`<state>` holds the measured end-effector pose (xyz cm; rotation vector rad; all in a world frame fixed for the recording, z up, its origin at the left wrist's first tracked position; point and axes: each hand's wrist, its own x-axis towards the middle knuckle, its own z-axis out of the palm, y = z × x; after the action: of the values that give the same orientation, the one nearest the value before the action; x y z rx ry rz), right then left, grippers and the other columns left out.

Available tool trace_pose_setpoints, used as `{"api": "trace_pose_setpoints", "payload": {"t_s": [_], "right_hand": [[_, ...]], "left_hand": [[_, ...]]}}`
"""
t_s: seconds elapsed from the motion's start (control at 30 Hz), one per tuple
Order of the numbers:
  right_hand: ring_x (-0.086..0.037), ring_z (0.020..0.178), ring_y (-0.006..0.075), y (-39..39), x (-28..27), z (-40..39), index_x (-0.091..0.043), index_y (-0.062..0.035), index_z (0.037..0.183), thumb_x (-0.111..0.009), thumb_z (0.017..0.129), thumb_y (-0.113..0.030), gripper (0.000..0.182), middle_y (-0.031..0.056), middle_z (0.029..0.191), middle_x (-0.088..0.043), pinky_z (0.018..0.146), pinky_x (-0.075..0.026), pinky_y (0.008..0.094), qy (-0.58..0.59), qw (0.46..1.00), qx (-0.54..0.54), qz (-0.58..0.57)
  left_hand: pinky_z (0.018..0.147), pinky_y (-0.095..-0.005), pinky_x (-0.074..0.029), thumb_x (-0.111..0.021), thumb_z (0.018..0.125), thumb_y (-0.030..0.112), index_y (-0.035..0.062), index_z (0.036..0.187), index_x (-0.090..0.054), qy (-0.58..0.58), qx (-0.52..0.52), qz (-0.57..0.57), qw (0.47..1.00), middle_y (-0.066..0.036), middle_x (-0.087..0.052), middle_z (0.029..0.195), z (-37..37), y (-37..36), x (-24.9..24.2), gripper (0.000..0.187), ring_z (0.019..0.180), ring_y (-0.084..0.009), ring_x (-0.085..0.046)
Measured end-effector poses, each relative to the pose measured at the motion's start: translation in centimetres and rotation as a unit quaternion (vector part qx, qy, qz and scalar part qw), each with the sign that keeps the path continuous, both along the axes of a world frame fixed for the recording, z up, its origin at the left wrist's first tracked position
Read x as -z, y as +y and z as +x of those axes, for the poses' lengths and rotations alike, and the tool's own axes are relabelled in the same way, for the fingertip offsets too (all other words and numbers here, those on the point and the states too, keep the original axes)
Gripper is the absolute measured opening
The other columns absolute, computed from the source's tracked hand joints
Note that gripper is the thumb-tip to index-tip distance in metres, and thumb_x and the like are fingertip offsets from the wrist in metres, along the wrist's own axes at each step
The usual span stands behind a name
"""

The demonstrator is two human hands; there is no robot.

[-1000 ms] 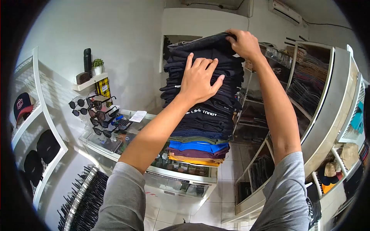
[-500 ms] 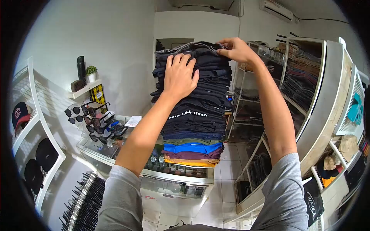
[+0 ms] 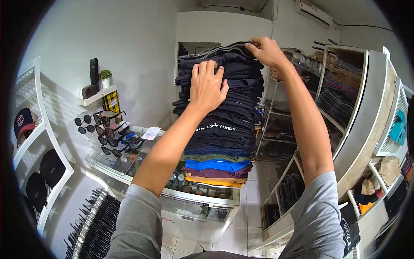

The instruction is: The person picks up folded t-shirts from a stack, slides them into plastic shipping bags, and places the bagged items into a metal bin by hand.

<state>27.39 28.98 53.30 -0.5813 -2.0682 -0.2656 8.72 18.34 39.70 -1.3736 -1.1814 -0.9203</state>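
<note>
A tall stack of folded clothes (image 3: 220, 105) stands on the glass counter, mostly black, with blue, maroon and yellow layers low down. My left hand (image 3: 208, 86) rests against its front near the top, fingers somewhat apart and bent at the tips, gripping nothing that I can see. At the upper right corner, my right hand (image 3: 266, 51) pinches the edge of the top dark folded garment (image 3: 228, 48). That edge is raised a little, and grey lines run along it. Whether the garment is a shirt or trousers cannot be made out.
Sunglasses (image 3: 105, 134), a calculator (image 3: 134, 142) and a paper (image 3: 151, 133) lie on the glass counter (image 3: 200, 199). Black hangers (image 3: 97, 224) crowd a rail at lower left. Caps (image 3: 52, 167) sit on the left rack. Clothes-filled shelves (image 3: 340, 82) stand at right.
My right hand has risen slightly, and the top garment's right edge is lifted higher. My left hand's fingers have bent more against the stack. The view has shifted slightly.
</note>
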Motion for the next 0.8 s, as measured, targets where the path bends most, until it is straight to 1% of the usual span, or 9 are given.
{"api": "trace_pose_setpoints", "payload": {"t_s": [0.03,0.07,0.17,0.27,0.4,0.47,0.53,0.6,0.8], "right_hand": [[-0.07,0.108,0.0401,-1.0,-0.1,0.5,-0.073,-0.0016,0.117,-0.068,0.087,-0.045,0.053,0.0256,0.111,-0.073,0.095,-0.054,0.0446,-0.048,0.996,-0.026,-0.076],[-0.07,0.108,0.0401,-0.9,0.4,0.5,-0.073,-0.0016,0.117,-0.068,0.087,-0.045,0.053,0.0256,0.111,-0.073,0.095,-0.054,0.0446,-0.049,0.996,-0.027,-0.076],[-0.065,0.118,0.0381,-1.0,1.6,-0.2,-0.067,-0.0047,0.13,-0.076,0.075,-0.056,0.075,0.0233,0.123,-0.07,0.104,-0.051,0.0443,-0.076,0.995,0.054,0.037],[-0.066,0.118,0.0385,-1.3,1.7,-1.3,-0.068,-0.0002,0.126,-0.077,0.078,-0.054,0.073,0.024,0.123,-0.069,0.103,-0.05,0.0436,-0.029,0.999,0.023,0.019],[-0.066,0.116,0.0381,-1.0,1.9,-2.5,-0.07,-0.0036,0.125,-0.075,0.08,-0.058,0.071,0.0237,0.121,-0.071,0.101,-0.051,0.0428,-0.071,0.995,0.016,0.064],[-0.067,0.114,0.0381,-1.0,1.1,-3.0,-0.073,-0.0088,0.123,-0.075,0.078,-0.059,0.067,0.0214,0.114,-0.073,0.101,-0.052,0.0448,-0.022,0.997,0.0,-0.08],[-0.068,0.112,0.0372,-1.1,1.0,-2.8,-0.075,-0.011,0.12,-0.074,0.08,-0.058,0.061,0.0201,0.111,-0.075,0.1,-0.052,0.0458,-0.029,0.998,-0.001,-0.049],[-0.07,0.109,0.0355,-2.4,1.0,-3.0,-0.076,-0.0122,0.118,-0.074,0.081,-0.056,0.057,0.0182,0.11,-0.075,0.098,-0.054,0.0456,-0.062,0.994,0.087,0.02],[-0.071,0.107,0.0331,-2.3,0.6,-4.0,-0.077,-0.0148,0.115,-0.078,0.08,-0.047,0.048,0.0162,0.108,-0.076,0.095,-0.055,0.0432,-0.071,0.987,0.142,0.029]], "left_hand": [[0.107,-0.0481,-0.037,-0.068,0.086,0.028,0.0006,0.115,-0.071,-0.004,0.003,-0.018,1.0,-0.019,-0.058,0.131,0.0,-0.1,-0.3,0.04,0.127,-0.0335,-0.049],[0.107,-0.0479,-0.037,-0.068,0.085,0.028,-0.0002,0.114,-0.071,-0.008,0.006,-0.037,0.999,-0.02,-0.058,0.132,0.0,-0.1,-0.5,0.04,0.128,-0.0337,-0.049],[0.107,-0.0481,-0.036,-0.068,0.085,0.027,-0.0017,0.114,-0.07,0.021,0.009,0.015,1.0,-0.02,-0.058,0.135,-0.3,0.5,-0.4,0.041,0.129,-0.0345,-0.049],[0.109,-0.0493,-0.035,-0.067,0.085,0.026,-0.0027,0.114,-0.069,0.016,0.003,0.01,1.0,-0.022,-0.057,0.136,-0.2,0.9,0.1,0.041,0.131,-0.0349,-0.049],[0.113,-0.0547,-0.031,-0.067,0.085,0.026,-0.0001,0.12,-0.068,0.007,0.037,0.038,0.999,-0.025,-0.052,0.141,-0.2,0.2,0.6,0.044,0.135,-0.039,-0.045],[0.115,-0.0582,-0.029,-0.068,0.084,0.027,0.0008,0.119,-0.067,-0.003,0.034,0.05,0.998,-0.026,-0.05,0.143,-0.2,-0.3,0.5,0.044,0.138,-0.0416,-0.042],[0.117,-0.0603,-0.026,-0.069,0.083,0.028,0.0008,0.116,-0.067,0.005,0.007,0.038,0.999,-0.027,-0.05,0.142,-0.3,-0.5,0.2,0.043,0.141,-0.0407,-0.04],[0.119,-0.0601,-0.025,-0.068,0.083,0.029,0.0012,0.114,-0.067,0.008,0.003,0.031,0.999,-0.024,-0.053,0.138,-0.7,0.1,0.2,0.042,0.142,-0.0391,-0.04],[0.119,-0.059,-0.027,-0.066,0.085,0.032,0.0025,0.116,-0.067,0.011,0.015,-0.02,1.0,-0.018,-0.06,0.128,-1.0,-0.4,0.1,0.043,0.132,-0.0357,-0.05]]}}
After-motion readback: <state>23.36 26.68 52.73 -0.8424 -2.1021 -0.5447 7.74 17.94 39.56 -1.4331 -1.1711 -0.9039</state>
